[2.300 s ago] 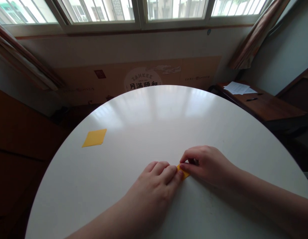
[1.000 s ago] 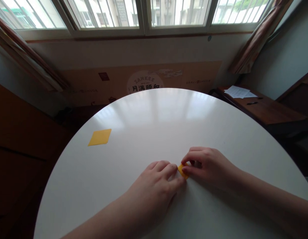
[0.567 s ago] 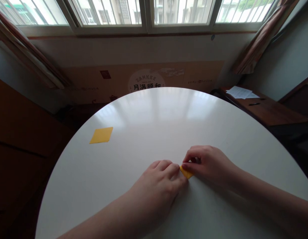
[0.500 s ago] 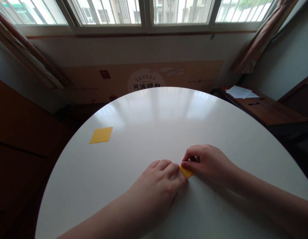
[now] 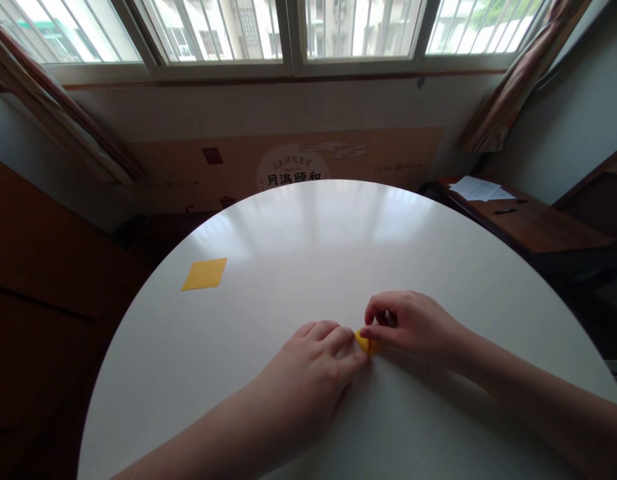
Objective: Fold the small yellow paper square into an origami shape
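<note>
A small folded piece of yellow paper (image 5: 363, 342) lies on the round white table (image 5: 308, 247), mostly hidden between my hands. My left hand (image 5: 313, 367) rests on the table with its fingers curled, their tips pressing the paper's left side. My right hand (image 5: 413, 327) is closed, thumb and fingers pinching the paper's right side. Only a small yellow tip shows between the fingertips.
A flat yellow paper square (image 5: 204, 274) lies on the table at the left. A dark wooden side table (image 5: 538, 230) with white sheets (image 5: 481, 189) and a pen stands at the right. A cardboard panel (image 5: 288, 167) leans under the window.
Both hands stay on the folded paper with small finger shifts. Less of the yellow paper shows now than half a second ago. The view has shifted slightly.
</note>
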`<state>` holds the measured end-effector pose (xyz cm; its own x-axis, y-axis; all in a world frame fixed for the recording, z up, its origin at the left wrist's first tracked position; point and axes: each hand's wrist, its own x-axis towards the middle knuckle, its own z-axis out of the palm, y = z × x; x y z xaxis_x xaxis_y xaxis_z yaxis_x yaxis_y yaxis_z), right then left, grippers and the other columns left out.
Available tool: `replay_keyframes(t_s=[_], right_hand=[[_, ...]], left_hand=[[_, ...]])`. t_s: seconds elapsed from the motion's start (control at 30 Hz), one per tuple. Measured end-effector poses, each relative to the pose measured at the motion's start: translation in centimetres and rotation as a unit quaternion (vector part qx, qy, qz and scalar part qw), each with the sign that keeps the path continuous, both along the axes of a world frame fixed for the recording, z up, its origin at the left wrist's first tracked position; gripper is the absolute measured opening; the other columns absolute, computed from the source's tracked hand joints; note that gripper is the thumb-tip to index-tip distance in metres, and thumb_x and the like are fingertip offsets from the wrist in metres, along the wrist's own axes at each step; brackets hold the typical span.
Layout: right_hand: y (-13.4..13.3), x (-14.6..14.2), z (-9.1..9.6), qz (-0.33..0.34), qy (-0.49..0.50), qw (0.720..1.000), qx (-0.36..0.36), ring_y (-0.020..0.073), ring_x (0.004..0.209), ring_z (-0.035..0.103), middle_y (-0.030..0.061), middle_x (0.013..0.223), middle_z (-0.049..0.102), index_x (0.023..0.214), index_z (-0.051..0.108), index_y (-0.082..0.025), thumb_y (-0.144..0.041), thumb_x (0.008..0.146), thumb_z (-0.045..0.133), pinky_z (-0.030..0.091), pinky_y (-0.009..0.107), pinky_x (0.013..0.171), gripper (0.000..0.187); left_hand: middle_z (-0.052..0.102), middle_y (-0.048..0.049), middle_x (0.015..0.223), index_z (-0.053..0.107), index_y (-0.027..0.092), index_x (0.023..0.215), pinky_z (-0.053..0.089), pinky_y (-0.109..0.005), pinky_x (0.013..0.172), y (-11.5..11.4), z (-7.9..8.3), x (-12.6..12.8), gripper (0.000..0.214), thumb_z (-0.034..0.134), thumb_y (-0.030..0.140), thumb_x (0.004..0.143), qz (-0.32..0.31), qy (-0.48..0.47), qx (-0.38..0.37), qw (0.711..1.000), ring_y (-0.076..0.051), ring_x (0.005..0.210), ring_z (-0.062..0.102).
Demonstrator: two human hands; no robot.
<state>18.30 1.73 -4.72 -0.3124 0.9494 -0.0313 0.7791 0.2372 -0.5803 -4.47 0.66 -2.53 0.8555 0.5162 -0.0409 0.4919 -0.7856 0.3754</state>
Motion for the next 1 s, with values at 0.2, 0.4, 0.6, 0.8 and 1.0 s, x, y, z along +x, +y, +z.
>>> replay_keyframes(t_s=[0.2,0.4,0.6,0.8,1.0], right_hand=[[-0.6,-0.4,0.4,0.006,-0.033,0.999,0.013,0.0114,0.062,0.055,-0.0061,0.069,0.064,0.071,0.059,-0.022,-0.027,0.074,0.074,0.034,0.023,0.055,0.015],[-0.2,-0.7,0.1,-0.021,-0.043,0.999,0.013,0.0125,0.062,0.056,-0.0058,0.069,0.066,0.073,0.06,-0.024,-0.033,0.08,0.071,0.034,0.023,0.055,0.015],[-0.1,-0.9,0.2,-0.038,-0.058,0.997,0.023,0.0131,0.061,0.057,-0.0052,0.069,0.068,0.075,0.063,-0.025,-0.037,0.083,0.069,0.034,0.024,0.055,0.016],[0.2,-0.9,-0.1,-0.048,-0.062,0.996,0.051,0.0141,0.06,0.058,-0.0038,0.07,0.07,0.08,0.067,-0.026,-0.037,0.088,0.064,0.035,0.025,0.056,0.014],[0.8,0.8,-0.6,-0.013,0.078,0.996,0.042,0.0145,0.067,0.063,0.0005,0.08,0.073,0.096,0.07,-0.023,-0.032,0.095,0.053,0.045,0.024,0.061,0.018]], left_hand=[[0.063,-0.0039,0.112,0.061,0.024,0.118,0.043,-0.043,0.102,0.0,0.1,0.1,0.026,0.054,0.017,0.094,-0.001,0.008,0.006,1.0,-0.024,0.108,0.055],[0.063,-0.0043,0.114,0.06,0.024,0.124,0.043,-0.044,0.102,0.1,0.1,0.1,0.03,0.051,0.018,0.096,-0.006,0.01,0.002,1.0,-0.025,0.11,0.055],[0.064,-0.0037,0.114,0.06,0.025,0.123,0.043,-0.044,0.102,0.0,-0.1,0.0,0.031,0.051,0.016,0.095,-0.005,-0.004,0.004,1.0,-0.025,0.109,0.055],[0.063,-0.0043,0.115,0.062,0.025,0.119,0.042,-0.044,0.103,0.0,-0.1,0.0,0.027,0.052,0.017,0.095,-0.003,-0.003,0.013,1.0,-0.025,0.111,0.055],[0.064,-0.005,0.11,0.063,0.026,0.117,0.044,-0.042,0.101,0.0,0.5,0.0,0.027,0.053,0.016,0.094,0.001,0.002,0.006,1.0,-0.025,0.108,0.057]])
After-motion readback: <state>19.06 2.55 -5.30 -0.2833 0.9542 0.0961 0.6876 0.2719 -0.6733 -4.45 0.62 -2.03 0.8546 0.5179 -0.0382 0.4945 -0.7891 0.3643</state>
